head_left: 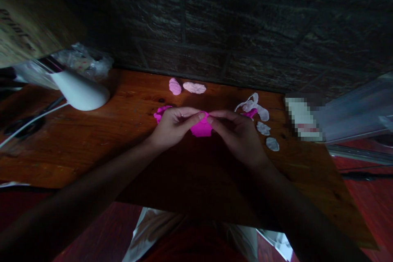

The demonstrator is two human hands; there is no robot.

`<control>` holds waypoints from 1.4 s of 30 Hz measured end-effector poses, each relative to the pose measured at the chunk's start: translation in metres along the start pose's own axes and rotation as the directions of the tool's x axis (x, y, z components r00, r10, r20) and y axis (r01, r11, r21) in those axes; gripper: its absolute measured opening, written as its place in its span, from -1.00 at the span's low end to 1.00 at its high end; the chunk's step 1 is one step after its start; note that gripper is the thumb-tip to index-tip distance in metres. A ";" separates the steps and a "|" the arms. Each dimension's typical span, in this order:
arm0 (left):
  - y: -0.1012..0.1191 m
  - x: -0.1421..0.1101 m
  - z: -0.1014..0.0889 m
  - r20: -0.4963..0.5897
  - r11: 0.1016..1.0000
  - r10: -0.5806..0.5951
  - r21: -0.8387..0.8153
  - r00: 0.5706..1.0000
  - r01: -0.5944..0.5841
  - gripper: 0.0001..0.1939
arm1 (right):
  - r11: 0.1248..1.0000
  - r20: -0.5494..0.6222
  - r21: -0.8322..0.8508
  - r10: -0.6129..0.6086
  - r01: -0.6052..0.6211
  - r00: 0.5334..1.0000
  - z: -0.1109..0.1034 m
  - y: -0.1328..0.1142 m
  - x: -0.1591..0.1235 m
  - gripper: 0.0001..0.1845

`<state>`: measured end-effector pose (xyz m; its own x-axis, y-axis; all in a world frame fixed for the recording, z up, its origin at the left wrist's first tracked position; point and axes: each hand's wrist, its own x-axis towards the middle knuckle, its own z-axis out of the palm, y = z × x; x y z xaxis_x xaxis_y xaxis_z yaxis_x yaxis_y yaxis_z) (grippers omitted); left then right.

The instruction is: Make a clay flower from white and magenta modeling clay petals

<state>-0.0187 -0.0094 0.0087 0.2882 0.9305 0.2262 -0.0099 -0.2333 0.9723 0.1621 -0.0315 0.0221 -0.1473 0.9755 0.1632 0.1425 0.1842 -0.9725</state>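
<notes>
A bright pink soft piece (202, 129), thin with a straight lower edge, hangs between my two hands above the table. My left hand (172, 125) pinches its upper left edge between thumb and fingers. On the upper right edge, the thumb and fingers of my right hand (238, 131) are closed too. Whether the material is clay, paper or cloth I cannot tell. Behind my left hand, another ruffled magenta piece (159, 114) lies partly hidden. A smaller magenta bit (251, 113) shows beyond my right hand, beside a pale translucent strip-like piece (262, 111).
Near the wall (202, 28) lie a pink lump (175, 86) and a paler pink lump (194, 87). Two whitish flat pieces (263, 128) sit at the right. A white lamp base (84, 92) with a cord and clear plastic wrapping (86, 61) occupy the left of the wooden table (101, 139).
</notes>
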 end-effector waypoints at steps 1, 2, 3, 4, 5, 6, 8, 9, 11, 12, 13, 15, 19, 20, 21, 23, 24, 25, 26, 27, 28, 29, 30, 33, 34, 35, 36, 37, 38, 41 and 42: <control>0.000 0.000 0.000 -0.002 1.000 0.009 0.005 1.000 -0.009 -0.77 | 1.000 -0.002 -0.001 0.002 -0.002 1.000 0.000 0.000 0.000 -0.84; -0.001 0.000 0.000 -0.003 1.000 0.013 0.009 1.000 -0.013 -0.77 | 1.000 -0.004 -0.008 0.001 -0.001 1.000 0.000 -0.001 0.000 -0.85; -0.001 0.000 0.000 -0.003 1.000 0.015 0.011 1.000 -0.015 -0.77 | 1.000 -0.006 -0.019 -0.003 0.003 1.000 0.000 -0.001 0.000 -0.87; -0.001 0.000 0.001 -0.001 1.000 0.015 0.011 1.000 -0.015 -0.77 | 1.000 -0.006 -0.029 -0.008 0.008 1.000 0.000 -0.001 0.001 -0.87; -0.001 0.000 0.001 0.003 1.000 0.015 0.007 1.000 -0.015 -0.78 | 0.999 -0.005 -0.037 -0.011 0.011 1.000 0.000 -0.001 0.001 -0.88; 0.000 0.000 0.001 0.010 1.000 0.013 -0.001 1.000 -0.013 -0.78 | 0.999 -0.006 -0.039 -0.010 0.010 1.000 0.000 -0.002 0.001 -0.88; 0.000 0.000 0.000 0.035 1.000 -0.002 -0.026 0.999 0.003 -0.77 | 0.999 -0.017 -0.033 0.002 -0.003 1.000 -0.001 -0.001 0.001 -0.87; -0.001 0.000 0.000 0.047 0.999 -0.014 -0.040 0.999 0.016 -0.77 | 0.999 -0.022 -0.031 0.010 -0.011 1.000 -0.001 -0.001 0.002 -0.87; -0.001 0.000 0.000 0.066 0.998 -0.038 -0.055 0.997 0.042 -0.76 | 0.999 -0.026 -0.030 0.024 -0.025 0.999 -0.001 -0.001 0.002 -0.87; -0.002 0.000 0.001 0.067 0.997 -0.048 -0.056 0.997 0.052 -0.76 | 0.999 -0.022 -0.028 0.034 -0.035 0.999 -0.002 -0.001 0.002 -0.86; -0.002 0.000 0.001 0.061 0.997 -0.053 -0.059 0.997 0.057 -0.76 | 0.999 -0.014 -0.024 0.047 -0.048 0.999 -0.002 -0.001 0.003 -0.85; -0.003 0.000 0.001 0.032 0.995 -0.064 -0.078 0.997 0.067 -0.77 | 0.997 -0.006 -0.004 0.081 -0.081 0.997 -0.003 -0.001 0.003 -0.81; -0.002 0.000 0.001 -0.053 0.988 -0.106 -0.121 0.993 0.099 -0.75 | 0.986 0.052 0.074 0.146 -0.150 0.988 -0.006 0.000 0.005 -0.73; -0.002 0.000 0.001 -0.070 0.987 -0.113 -0.122 0.991 0.104 -0.74 | 0.984 0.086 0.084 0.149 -0.156 0.985 -0.007 0.000 0.005 -0.72; -0.002 0.001 0.001 -0.082 0.986 -0.119 -0.123 0.989 0.109 -0.73 | 0.985 0.118 0.083 0.142 -0.152 0.983 -0.008 0.001 0.005 -0.72; -0.002 0.001 0.000 -0.095 0.983 -0.130 -0.142 0.987 0.116 -0.73 | 0.990 0.161 0.061 0.112 -0.123 0.981 -0.009 0.002 0.005 -0.73; -0.002 0.001 0.000 -0.094 0.980 -0.135 -0.158 0.986 0.119 -0.73 | 0.993 0.166 0.050 0.095 -0.104 0.982 -0.009 0.003 0.005 -0.75; -0.002 0.000 0.000 -0.088 0.978 -0.135 -0.174 0.987 0.119 -0.74 | 0.995 0.162 0.043 0.080 -0.088 0.984 -0.009 0.004 0.005 -0.77; -0.002 0.000 0.000 -0.081 0.976 -0.133 -0.187 0.988 0.116 -0.75 | 0.996 0.152 0.040 0.068 -0.075 0.986 -0.008 0.005 0.006 -0.78; -0.002 0.000 0.000 -0.074 0.974 -0.129 -0.196 0.989 0.112 -0.76 | 0.997 0.139 0.040 0.061 -0.067 0.988 -0.008 0.006 0.006 -0.78; -0.002 0.000 0.000 -0.068 0.974 -0.126 -0.200 0.990 0.110 -0.76 | 0.997 0.123 0.042 0.057 -0.063 0.991 -0.008 0.006 0.006 -0.79; -0.002 0.000 0.000 -0.065 0.974 -0.125 -0.200 0.990 0.110 -0.77 | 0.997 0.107 0.045 0.056 -0.061 0.993 -0.008 0.007 0.006 -0.79; -0.002 0.000 0.000 -0.067 0.974 -0.128 -0.196 0.990 0.113 -0.77 | 0.997 0.094 0.048 0.055 -0.059 0.994 -0.008 0.008 0.007 -0.79; -0.002 0.000 -0.001 -0.073 0.976 -0.139 -0.177 0.988 0.125 -0.74 | 0.997 0.062 0.047 0.053 -0.056 0.997 -0.007 0.009 0.006 -0.80; -0.002 0.000 -0.001 -0.077 0.977 -0.140 -0.170 0.987 0.126 -0.73 | 0.998 0.053 0.041 0.055 -0.057 0.997 -0.007 0.009 0.006 -0.80; -0.002 0.000 -0.001 -0.078 0.978 -0.140 -0.164 0.987 0.126 -0.73 | 0.998 0.049 0.031 0.057 -0.059 0.997 -0.007 0.009 0.006 -0.80; -0.002 0.000 -0.002 -0.079 0.979 -0.139 -0.159 0.987 0.125 -0.74 | 0.998 0.048 0.021 0.060 -0.061 0.997 -0.007 0.009 0.006 -0.81; -0.002 0.000 -0.002 -0.076 0.980 -0.137 -0.153 0.988 0.124 -0.74 | 0.998 0.048 0.013 0.062 -0.062 0.997 -0.007 0.009 0.006 -0.81; -0.001 0.000 -0.002 -0.070 0.982 -0.133 -0.146 0.989 0.122 -0.75 | 0.998 0.050 0.007 0.064 -0.065 0.997 -0.007 0.008 0.006 -0.81; -0.001 0.000 -0.003 -0.026 0.987 -0.112 -0.117 0.993 0.109 -0.76 | 0.997 0.060 0.001 0.072 -0.072 0.996 -0.006 0.008 0.006 -0.82; -0.001 0.000 -0.004 -0.009 0.989 -0.103 -0.107 0.995 0.102 -0.77 | 0.998 0.063 0.002 0.070 -0.071 0.996 -0.006 0.008 0.006 -0.82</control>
<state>-0.0223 -0.0079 0.0080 0.2788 0.9522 0.1249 -0.0828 -0.1058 0.9909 0.1685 -0.0235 0.0162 -0.1986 0.9765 0.0835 0.1510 0.1147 -0.9819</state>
